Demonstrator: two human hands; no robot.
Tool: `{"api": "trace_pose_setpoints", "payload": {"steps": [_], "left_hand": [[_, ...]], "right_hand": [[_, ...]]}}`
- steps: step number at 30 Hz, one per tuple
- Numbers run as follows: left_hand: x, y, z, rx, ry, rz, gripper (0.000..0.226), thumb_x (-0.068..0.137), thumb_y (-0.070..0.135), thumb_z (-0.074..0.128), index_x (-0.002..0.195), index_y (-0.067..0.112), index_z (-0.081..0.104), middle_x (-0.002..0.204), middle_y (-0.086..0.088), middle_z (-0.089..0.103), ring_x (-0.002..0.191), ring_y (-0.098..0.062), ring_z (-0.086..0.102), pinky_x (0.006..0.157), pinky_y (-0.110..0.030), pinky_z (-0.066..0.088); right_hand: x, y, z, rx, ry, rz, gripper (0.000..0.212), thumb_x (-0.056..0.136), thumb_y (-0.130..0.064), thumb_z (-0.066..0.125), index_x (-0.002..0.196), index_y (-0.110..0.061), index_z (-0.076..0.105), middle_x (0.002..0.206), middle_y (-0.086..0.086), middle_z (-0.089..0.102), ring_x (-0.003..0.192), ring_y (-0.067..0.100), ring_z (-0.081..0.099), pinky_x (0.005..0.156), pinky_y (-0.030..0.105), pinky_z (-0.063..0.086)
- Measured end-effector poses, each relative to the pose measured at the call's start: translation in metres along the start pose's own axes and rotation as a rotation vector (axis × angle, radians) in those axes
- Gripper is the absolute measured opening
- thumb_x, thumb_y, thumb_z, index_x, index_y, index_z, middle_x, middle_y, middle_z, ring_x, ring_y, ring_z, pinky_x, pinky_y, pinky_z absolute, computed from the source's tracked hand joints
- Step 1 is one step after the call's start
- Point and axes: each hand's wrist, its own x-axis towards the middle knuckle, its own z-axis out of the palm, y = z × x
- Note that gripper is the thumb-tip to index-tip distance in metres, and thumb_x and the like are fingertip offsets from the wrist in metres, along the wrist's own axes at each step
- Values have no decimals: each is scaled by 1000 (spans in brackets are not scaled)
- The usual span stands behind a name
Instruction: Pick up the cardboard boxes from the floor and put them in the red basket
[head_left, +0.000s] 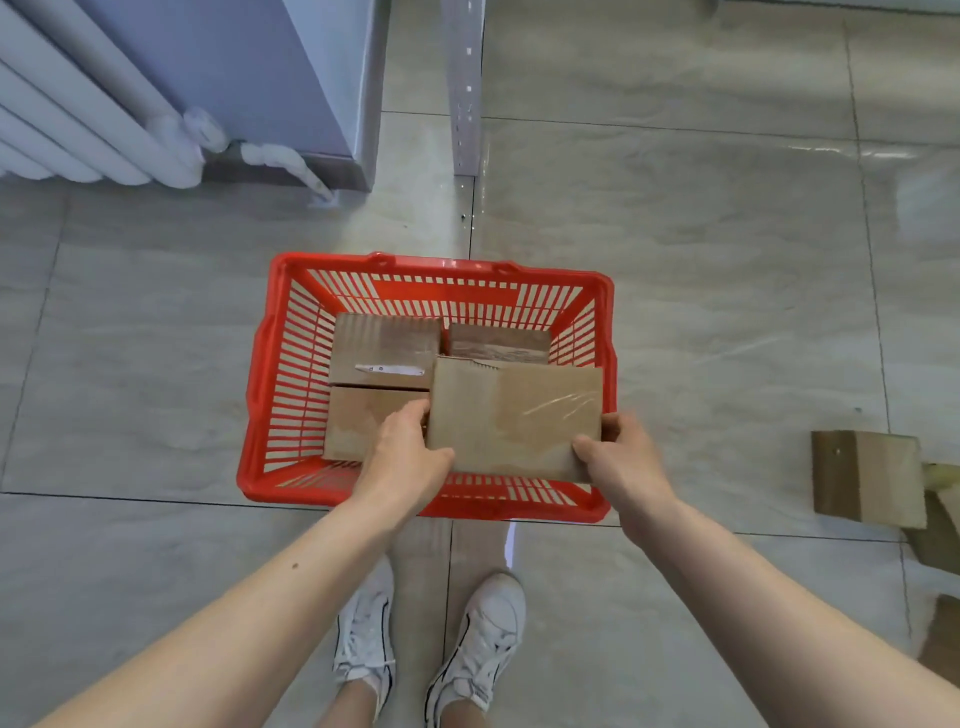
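Observation:
A red basket (270, 374) stands on the tiled floor in front of me. Three cardboard boxes lie inside it: one at the back left with a white label (384, 345), one at the back right (498, 340), one at the front left (358, 421). Above the basket's front right part I hold another cardboard box (511, 415) with both hands. My left hand (408, 457) grips its left edge and my right hand (621, 462) grips its right edge. More cardboard boxes (870, 478) lie on the floor at the right.
A white radiator (78, 119) and a grey cabinet (291, 78) stand at the back left. A perforated metal post (466, 88) rises behind the basket. My white shoes (483, 639) are below the basket. Further cardboard pieces (940, 634) lie at the right edge.

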Motion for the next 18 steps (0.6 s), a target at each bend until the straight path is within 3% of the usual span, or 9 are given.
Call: {"api": "trace_pose_setpoints", "payload": {"steps": [4, 8, 14, 18], "left_hand": [[37, -25, 17, 56, -73, -37, 58, 63, 31, 61, 121, 30, 59, 116, 1, 66, 107, -21, 64, 93, -44, 54], [70, -47, 33, 149, -154, -72, 46, 78, 21, 65, 124, 19, 58, 124, -6, 51, 112, -26, 60, 100, -41, 50], [108, -73, 53, 158, -227, -114, 46, 81, 15, 66, 126, 19, 59, 124, -7, 45, 114, -27, 58, 103, -42, 48], [122, -85, 63, 197, -256, -108, 49, 85, 15, 65, 133, 17, 54, 132, -7, 46, 121, -26, 53, 108, -37, 42]], "right_hand": [[37, 15, 30, -110, 41, 17, 25, 86, -14, 57, 110, -17, 61, 101, 3, 68, 93, 26, 66, 84, 44, 56], [71, 31, 54, -239, 57, 44, 25, 87, -15, 55, 108, -14, 68, 100, 7, 72, 94, 30, 67, 85, 45, 56], [113, 54, 91, -329, 71, 105, 24, 95, -14, 52, 115, -12, 64, 108, 8, 69, 99, 29, 66, 83, 40, 55], [127, 67, 112, -345, 60, 140, 11, 95, -13, 56, 106, -14, 58, 99, 4, 62, 89, 23, 64, 77, 34, 56]]}}
